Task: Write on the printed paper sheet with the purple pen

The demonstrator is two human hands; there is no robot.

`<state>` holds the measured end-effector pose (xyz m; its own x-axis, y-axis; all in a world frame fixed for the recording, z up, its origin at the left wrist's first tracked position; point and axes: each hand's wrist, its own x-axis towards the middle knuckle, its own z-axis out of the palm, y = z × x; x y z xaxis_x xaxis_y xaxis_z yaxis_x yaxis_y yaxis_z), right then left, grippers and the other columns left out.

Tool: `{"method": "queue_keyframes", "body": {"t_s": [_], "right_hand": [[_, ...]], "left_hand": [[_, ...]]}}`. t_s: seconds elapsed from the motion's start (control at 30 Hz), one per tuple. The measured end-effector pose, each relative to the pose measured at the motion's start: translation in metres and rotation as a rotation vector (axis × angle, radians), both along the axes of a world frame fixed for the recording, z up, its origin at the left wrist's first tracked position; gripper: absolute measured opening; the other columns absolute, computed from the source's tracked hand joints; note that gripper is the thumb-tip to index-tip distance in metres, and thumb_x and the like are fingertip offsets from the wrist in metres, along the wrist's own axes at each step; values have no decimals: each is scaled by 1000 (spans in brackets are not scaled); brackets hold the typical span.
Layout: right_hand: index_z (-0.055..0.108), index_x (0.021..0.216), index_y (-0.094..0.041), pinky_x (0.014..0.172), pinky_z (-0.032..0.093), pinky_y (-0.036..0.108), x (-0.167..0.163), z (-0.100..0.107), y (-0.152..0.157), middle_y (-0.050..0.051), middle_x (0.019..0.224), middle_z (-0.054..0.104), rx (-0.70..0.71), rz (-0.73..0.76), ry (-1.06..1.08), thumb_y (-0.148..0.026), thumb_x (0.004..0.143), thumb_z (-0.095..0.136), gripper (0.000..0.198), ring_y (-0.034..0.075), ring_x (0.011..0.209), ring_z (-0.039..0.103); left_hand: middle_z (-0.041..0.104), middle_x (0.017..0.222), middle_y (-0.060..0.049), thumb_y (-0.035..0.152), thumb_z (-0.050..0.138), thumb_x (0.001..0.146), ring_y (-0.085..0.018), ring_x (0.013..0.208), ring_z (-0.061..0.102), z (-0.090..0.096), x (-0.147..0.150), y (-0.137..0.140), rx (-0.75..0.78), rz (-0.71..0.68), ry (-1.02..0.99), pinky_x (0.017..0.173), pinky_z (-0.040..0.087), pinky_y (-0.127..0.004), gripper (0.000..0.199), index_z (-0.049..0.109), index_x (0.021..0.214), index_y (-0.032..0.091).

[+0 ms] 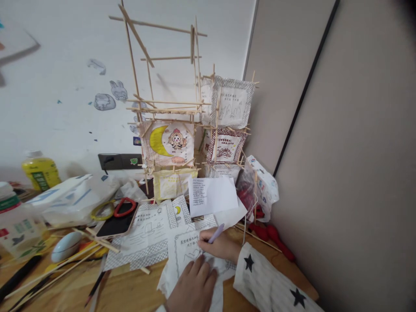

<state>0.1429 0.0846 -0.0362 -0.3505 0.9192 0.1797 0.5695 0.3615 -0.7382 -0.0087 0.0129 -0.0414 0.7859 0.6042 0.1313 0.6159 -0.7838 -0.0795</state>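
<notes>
A light purple pen (216,233) is gripped in my right hand (219,247), its lower end over a thin white sheet (182,262) with handwriting, mountain outlines and a drawn border. The pen's tip is hidden by my fingers. My left hand (193,286) lies flat on the lower part of that sheet, fingers stretched out just below my right hand. Left of it lies another drawn sheet (147,229) with a sailboat and a hatched border. Behind my hands, a white page (221,197) of handwritten lines leans upright.
A tall wooden-stick frame (170,108) with drawn panels stands at the back. To the left are a phone (113,223), red-handled scissors (125,207), a computer mouse (66,246), loose sticks (61,271) and bottles (40,171). A plastic bag (264,184) sits right.
</notes>
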Motion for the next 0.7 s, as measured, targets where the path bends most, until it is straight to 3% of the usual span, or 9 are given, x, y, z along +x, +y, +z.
{"method": "queue_keyframes", "body": {"t_s": [0.33,0.7], "right_hand": [[44,57,-17,51,28,20,1,-1,0,-6,55,39,92,13,-58,-22,79,52,24,9,56,36],[38,56,-18,50,27,20,0,0,1,-7,55,36,88,30,-57,-22,79,52,28,8,55,35]], "left_hand": [[56,109,-10,13,50,86,-31,113,44,-1,-1,1,-10,-12,-6,89,39,-44,30,54,115,16],[57,107,-11,14,50,86,-31,112,44,-3,-1,1,25,-21,-52,89,39,-44,28,54,113,16]]}}
